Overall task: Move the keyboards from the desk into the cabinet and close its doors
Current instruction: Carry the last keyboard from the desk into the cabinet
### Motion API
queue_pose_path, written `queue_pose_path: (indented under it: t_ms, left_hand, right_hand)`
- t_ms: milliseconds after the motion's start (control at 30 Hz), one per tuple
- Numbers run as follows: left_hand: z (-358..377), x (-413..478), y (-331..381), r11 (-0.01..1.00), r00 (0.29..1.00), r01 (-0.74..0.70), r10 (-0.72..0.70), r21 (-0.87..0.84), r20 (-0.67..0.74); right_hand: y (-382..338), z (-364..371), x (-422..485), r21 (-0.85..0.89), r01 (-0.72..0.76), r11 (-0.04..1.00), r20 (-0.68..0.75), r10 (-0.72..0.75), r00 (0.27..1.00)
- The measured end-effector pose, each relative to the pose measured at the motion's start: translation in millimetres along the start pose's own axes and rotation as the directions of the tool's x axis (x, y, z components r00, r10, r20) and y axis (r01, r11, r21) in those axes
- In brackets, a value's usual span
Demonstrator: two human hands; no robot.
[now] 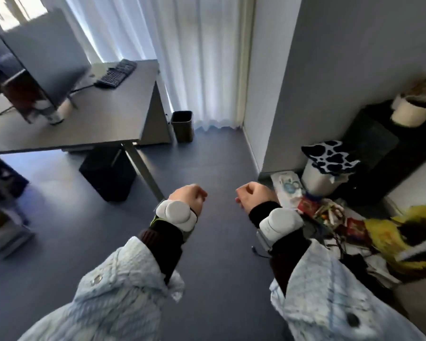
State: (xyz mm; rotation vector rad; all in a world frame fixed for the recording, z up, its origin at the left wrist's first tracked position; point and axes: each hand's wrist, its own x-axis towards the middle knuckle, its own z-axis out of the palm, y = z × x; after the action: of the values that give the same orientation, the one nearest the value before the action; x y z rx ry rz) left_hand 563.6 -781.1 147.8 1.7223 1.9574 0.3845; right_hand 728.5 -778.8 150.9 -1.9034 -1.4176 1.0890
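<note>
A black keyboard (116, 73) lies at the far end of the grey desk (103, 114), beside a large monitor (47, 55). Both hands hang over the blue-grey floor, well short of the desk. My left hand (188, 198) is curled into a loose fist with nothing in it. My right hand (252, 195) is curled the same way, also holding nothing. Each wrist carries a white device. A dark cabinet (379, 148) stands at the right against the wall; I cannot see its doors clearly.
A small bin (182, 125) stands by the white curtain. A black box (108, 173) sits under the desk. At the right are a white bin with a cow-print cloth (330, 156), a plant pot (411, 112) and a heap of packets and cables (342, 217).
</note>
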Motion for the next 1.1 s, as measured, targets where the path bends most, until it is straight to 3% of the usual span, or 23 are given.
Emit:
queue_pose_path:
  t_ms: [200, 300, 633, 833, 1100]
  left_hand:
    - [-47, 86, -81, 0.996, 0.991, 0.072, -0.066, 0.048, -0.118]
    - [-56, 148, -107, 0.991, 0.989, 0.103, -0.093, 0.088, -0.113]
    - [-139, 391, -99, 0.982, 0.979, 0.181, -0.185, -0.055, -0.081]
    - [-177, 544, -107, 0.949, 0.961, 0.248, -0.266, -0.195, -0.072]
    - [-206, 793, -127, 0.913, 0.934, 0.330, -0.353, -0.240, -0.057]
  right_hand:
    - [-79, 82, 82, -0.062, 0.064, 0.996, 0.064, -0.060, 0.996]
    - [-109, 118, 146, -0.038, 0.074, 0.997, 0.067, -0.071, 0.995]
    - [-228, 137, 376, -0.066, 0.175, 0.982, 0.113, -0.167, 0.979]
    - [-283, 139, 508, -0.200, 0.218, 0.955, 0.115, -0.198, 0.973]
    - [-373, 177, 736, -0.333, 0.235, 0.913, 0.156, -0.193, 0.969]
